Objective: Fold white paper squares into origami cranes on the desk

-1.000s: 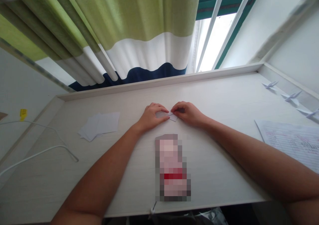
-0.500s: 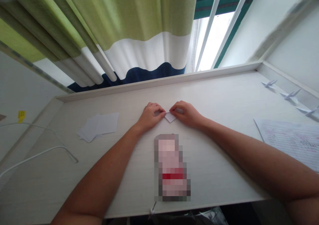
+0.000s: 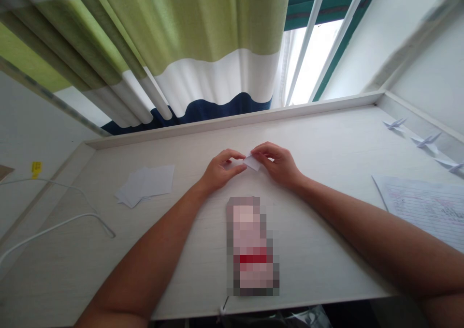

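A small folded piece of white paper is held slightly tilted above the desk, in the middle of the view. My right hand pinches it from the right between thumb and fingers. At its left corner is my left hand, thumb and forefinger parted on either side of the corner; whether a fingertip touches the paper I cannot tell. Nearer to me, between my forearms, lies a blurred-out pinkish, dark-edged object with a red band.
Loose white paper sheets lie left of my hands. A white cable curves across the desk's left side. Folded paper shapes line the right edge, above a lined, written sheet. A curtain hangs behind the raised back rim.
The folded paper has turned and risen slightly with my right hand. My left finger and thumb have come apart from their pinch on its left side. The view has shifted a little.
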Available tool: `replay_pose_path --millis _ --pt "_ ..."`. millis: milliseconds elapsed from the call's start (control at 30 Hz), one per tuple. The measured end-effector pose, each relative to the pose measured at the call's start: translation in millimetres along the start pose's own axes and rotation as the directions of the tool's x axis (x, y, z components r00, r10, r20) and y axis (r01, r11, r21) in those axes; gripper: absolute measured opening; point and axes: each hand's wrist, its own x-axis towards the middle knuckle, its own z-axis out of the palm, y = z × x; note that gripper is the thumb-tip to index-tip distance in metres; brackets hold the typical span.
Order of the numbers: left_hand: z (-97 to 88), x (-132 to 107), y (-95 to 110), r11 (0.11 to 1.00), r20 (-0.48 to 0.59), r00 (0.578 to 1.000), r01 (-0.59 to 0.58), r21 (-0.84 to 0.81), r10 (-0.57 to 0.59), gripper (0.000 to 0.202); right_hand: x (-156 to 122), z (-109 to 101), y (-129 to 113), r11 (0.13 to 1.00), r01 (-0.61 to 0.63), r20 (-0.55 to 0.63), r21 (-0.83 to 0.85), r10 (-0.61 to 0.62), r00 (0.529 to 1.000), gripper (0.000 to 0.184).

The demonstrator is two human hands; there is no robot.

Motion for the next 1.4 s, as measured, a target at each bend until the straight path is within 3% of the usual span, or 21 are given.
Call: replay_pose_path --millis 300,467,867,1233,1400 --pt "12.0 -2 7 0.999 -0.132 0.991 -0.02 -0.046 0.014 0.015 -2 1 -3 0.987 0.154 -0.034 -0.057 -0.156 0.987 0.012" --pt "11.7 -1 7 0.997 -0.184 0.98 -0.074 0.027 0.078 0.01 -2 1 -2 0.98 0.185 -0.06 -0.08 -0.19 0.98 0.01" --pt "19.4 -4 11 0.976 -0.161 0.969 0.166 -0.139 -0.188 0.022 -3 2 3 0.998 0.046 0.009 -0.044 -0.046 0.999 0.006" --pt "20.7 -3 10 0.987 -0.159 0.982 0.084 -0.138 -0.106 0.021 -1 2 3 0.999 -0.039 0.014 0.004 0.039 0.999 0.016" --pt "20.3 -1 7 0.975 -0.155 0.979 0.099 -0.201 -0.132 0.021 0 1 4 0.998 -0.049 0.021 0.04 0.049 0.999 0.012"
